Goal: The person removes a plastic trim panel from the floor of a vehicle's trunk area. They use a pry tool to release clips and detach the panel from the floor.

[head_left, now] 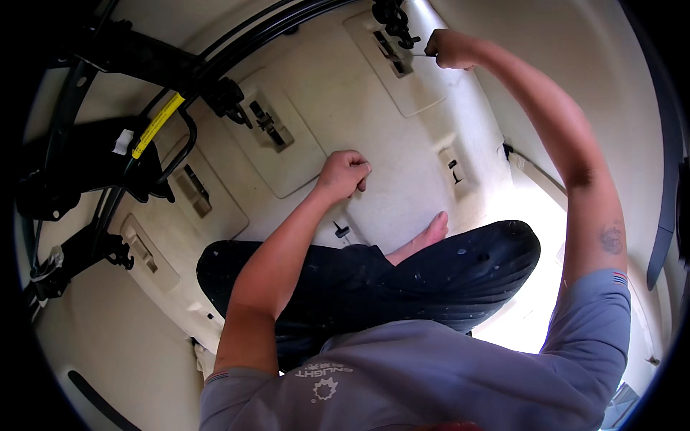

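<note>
Up near the top right, the right hand (pixel 451 50) is curled into a fist around a thin rod (pixel 424 55). Its far end pokes out to the left, close to a black latch (pixel 394 21) and a floor slot with a black metal bar (pixel 392 52) in it. I cannot tell if the rod touches either one.

Near the middle, the left hand (pixel 346 172) is over the beige floor panel (pixel 384 129). Its fingers are bent in and pressed together — I cannot tell if something tiny sits between them. Just below that hand, a small black hook (pixel 341 230) pokes up from the floor.

To the left is a big black metal frame (pixel 144 54) with bent bars and a bright yellow label (pixel 158 126). Between the frame and the left hand is another floor slot with a black bar (pixel 267 126).

Down below, the person sits with knees out wide, in black trousers (pixel 359 287) with pale specks and a gray shirt (pixel 445 366). One bare foot (pixel 433 228) peeks out — it is on the beige floor panel.
</note>
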Demonstrator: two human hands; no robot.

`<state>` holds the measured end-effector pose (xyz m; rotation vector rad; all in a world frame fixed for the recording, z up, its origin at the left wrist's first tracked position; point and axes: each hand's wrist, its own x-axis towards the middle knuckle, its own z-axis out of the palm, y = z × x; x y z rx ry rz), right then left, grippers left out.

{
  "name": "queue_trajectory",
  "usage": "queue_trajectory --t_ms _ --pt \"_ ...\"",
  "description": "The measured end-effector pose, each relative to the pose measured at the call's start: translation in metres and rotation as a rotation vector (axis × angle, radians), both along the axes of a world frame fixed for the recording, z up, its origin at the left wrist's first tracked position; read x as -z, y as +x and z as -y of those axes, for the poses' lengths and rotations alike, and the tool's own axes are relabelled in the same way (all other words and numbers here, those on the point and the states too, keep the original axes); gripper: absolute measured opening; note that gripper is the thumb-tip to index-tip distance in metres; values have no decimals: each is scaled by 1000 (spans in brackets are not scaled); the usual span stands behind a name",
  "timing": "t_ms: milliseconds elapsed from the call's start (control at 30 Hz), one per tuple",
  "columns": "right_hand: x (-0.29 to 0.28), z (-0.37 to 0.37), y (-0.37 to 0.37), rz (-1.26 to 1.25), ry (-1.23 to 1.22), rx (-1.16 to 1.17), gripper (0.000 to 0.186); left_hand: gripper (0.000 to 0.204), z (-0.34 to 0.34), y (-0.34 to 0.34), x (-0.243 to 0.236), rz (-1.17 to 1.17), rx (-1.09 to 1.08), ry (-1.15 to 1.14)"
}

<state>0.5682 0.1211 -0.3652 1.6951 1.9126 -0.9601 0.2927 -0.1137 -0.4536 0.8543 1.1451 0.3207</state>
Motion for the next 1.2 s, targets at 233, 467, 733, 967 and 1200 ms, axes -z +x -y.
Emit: queue_trajectory --t_ms 233,467,733,967,1200 --pt "-13 -1 2 -69 -180 191 22 17 -1 4 -1 -51 9 48" --pt "-16 -10 4 -68 -206 142 22 18 1 5 0 -50 -11 48" --pt "-15 10 -16 31 -120 133 57 18 1 4 3 -51 2 71" --pt "65 105 2 -166 461 170 38 17 1 2 3 -59 -9 59" --pt "52 90 17 -139 467 61 36 16 -1 2 -5 -51 5 30"
